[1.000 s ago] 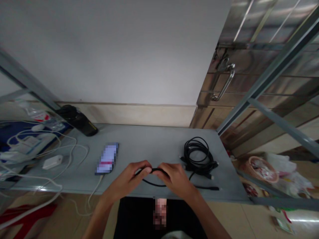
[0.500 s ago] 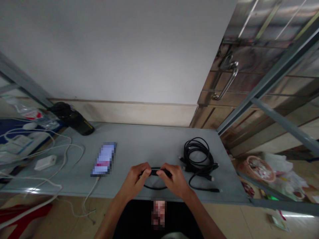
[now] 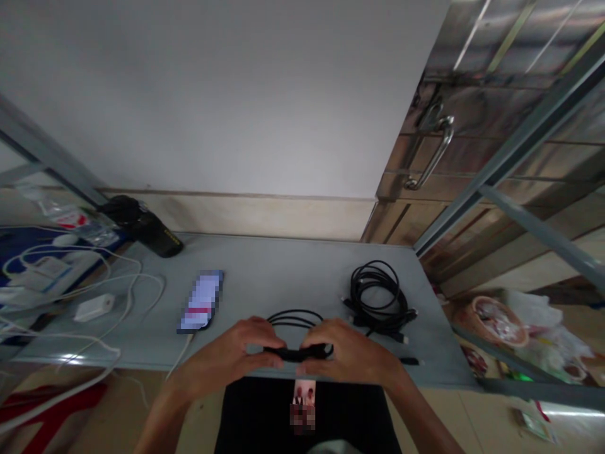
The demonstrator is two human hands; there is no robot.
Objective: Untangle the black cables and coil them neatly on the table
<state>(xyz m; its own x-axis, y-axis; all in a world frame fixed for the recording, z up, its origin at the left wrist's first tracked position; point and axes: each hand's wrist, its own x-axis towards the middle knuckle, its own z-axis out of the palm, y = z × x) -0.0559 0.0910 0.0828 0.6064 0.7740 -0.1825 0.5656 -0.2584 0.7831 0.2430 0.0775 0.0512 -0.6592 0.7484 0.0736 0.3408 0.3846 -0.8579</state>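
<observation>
Both of my hands pinch a black cable (image 3: 293,355) close to the desk's front edge. My left hand (image 3: 243,345) has its thumb and fingers closed on one end of the thick, bunched part. On the other end, my right hand (image 3: 338,350) is closed in the same way. Loops of this cable arch behind the hands over the grey desk (image 3: 265,271). To the right of my right hand lies a pile of coiled black cables (image 3: 378,299), with several plugs showing around its edge. What sits inside the fingers is partly hidden.
A phone (image 3: 202,299) with a white cord lies on the left. Beyond it are a white charger (image 3: 94,307), tangled white cords, a black bottle (image 3: 146,230) and a clear plastic bottle (image 3: 70,217). Metal posts (image 3: 510,126) frame the desk. A basket (image 3: 498,321) stands low at right.
My hands have come lower and nearer to me with the cable, their grip turned so the bunched part shows between them. Its loops now lie behind the hands rather than below.
</observation>
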